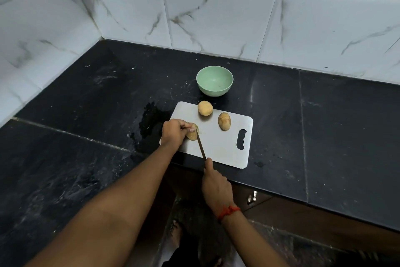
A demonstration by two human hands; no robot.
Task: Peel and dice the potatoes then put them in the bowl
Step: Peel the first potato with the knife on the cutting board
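Note:
A grey cutting board (pixel 225 147) lies at the front edge of the black counter. My left hand (pixel 174 133) pins a potato (pixel 192 134) on the board's left side, fingers curled over it. My right hand (pixel 215 184) grips the handle of a thin knife (pixel 200 147), whose blade runs up to that potato and touches its right side. Two more unpeeled potatoes rest on the board: a round potato (pixel 205 108) near the far edge and an oval potato (pixel 224 121) to its right. A pale green bowl (pixel 214 80) stands empty just behind the board.
The black stone counter (pixel 86 104) meets white marbled wall tiles (pixel 216 17) at the back and left, forming a corner. A wet patch (pixel 151 124) lies left of the board. Below the counter edge is a wooden drawer front with a metal handle (pixel 252 197).

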